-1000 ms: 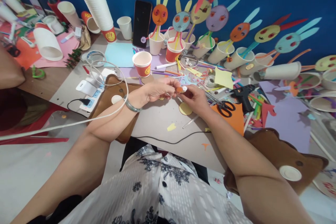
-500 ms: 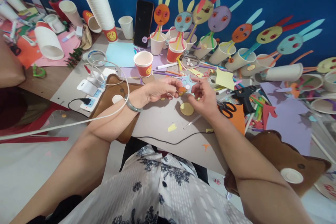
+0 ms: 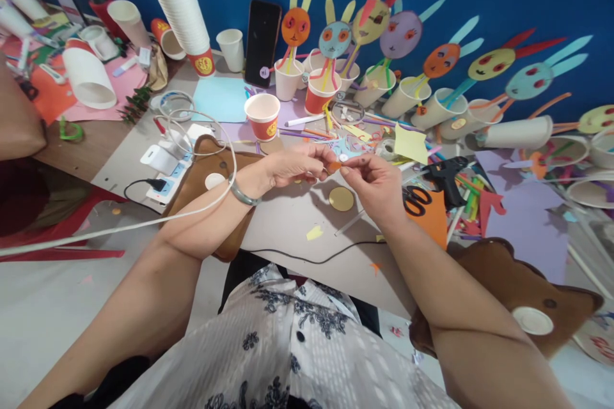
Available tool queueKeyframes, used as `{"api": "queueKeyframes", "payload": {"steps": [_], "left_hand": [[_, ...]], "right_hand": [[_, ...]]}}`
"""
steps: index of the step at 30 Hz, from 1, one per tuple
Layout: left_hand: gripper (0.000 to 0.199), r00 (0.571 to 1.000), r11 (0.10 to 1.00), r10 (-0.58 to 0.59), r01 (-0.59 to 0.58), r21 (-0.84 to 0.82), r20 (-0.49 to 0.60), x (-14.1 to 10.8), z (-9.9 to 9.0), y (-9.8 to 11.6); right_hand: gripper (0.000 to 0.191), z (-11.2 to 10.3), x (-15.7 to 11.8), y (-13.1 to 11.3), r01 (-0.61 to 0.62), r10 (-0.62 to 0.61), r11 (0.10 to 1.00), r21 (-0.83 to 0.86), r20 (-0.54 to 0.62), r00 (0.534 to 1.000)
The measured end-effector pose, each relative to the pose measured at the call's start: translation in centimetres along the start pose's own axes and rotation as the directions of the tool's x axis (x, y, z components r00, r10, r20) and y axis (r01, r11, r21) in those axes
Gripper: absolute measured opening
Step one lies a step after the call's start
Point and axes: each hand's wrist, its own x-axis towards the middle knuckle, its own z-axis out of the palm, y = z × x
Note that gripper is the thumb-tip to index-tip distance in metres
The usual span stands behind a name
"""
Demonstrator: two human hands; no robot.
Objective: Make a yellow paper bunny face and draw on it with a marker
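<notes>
1. You have one orange piece [image 3: 334,167], one yellow disc [image 3: 341,199], one pair of scissors [image 3: 416,200] and one glue gun [image 3: 447,180].
2. The orange piece is small, partly covered, above the table, left of the scissors.
3. Your left hand [image 3: 298,167] pinches it, fingertips nearly together; your right hand's [image 3: 377,185] pinch its right edge.
</notes>
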Motion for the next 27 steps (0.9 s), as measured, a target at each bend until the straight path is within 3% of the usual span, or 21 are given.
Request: {"api": "queueKeyframes", "payload": {"steps": [9, 16, 21, 23, 25, 27], "left_hand": [[0.029, 1.0, 1.0, 0.0, 0.0, 0.003, 0.001, -0.3, 0.5, 0.3], [0.029, 1.0, 1.0, -0.007, 0.007, 0.009, -0.007, -0.3, 0.6, 0.3], [0.043, 1.0, 1.0, 0.027, -0.027, -0.011, -0.007, 0.0, 0.2, -0.1], [0.042, 0.998, 0.996, 0.064, -0.065, 0.054, 0.013, 0.1, 0.1, -0.3], [0.033, 0.989, 0.96, 0.131, -0.145, 0.24, 0.075, -0.1, 0.1, -0.6], [0.023, 0.962, 0.822, 0.168, -0.257, 0.508, 0.215, -0.4, 0.5, -1.0]], "right_hand": [[0.024, 0.1, 0.1, 0.1, -0.042, 0.041, 0.996, 0.078, 0.015, 0.999], [0.024, 0.1, 0.1, 0.1, -0.023, 0.023, 0.999, 0.027, 0.026, 0.999], [0.026, -0.7, 0.5, -0.1, -0.001, 0.003, 0.998, 0.056, -0.05, 0.999], [0.025, -1.4, 0.7, -0.8, 0.045, -0.034, 0.996, 0.078, -0.129, 0.991], [0.025, -2.3, 1.0, -2.0, 0.104, -0.083, 0.991, 0.089, -0.209, 0.974], [0.026, -3.2, 1.1, -3.2, 0.131, -0.114, 0.989, 0.066, -0.218, 0.969]]}}
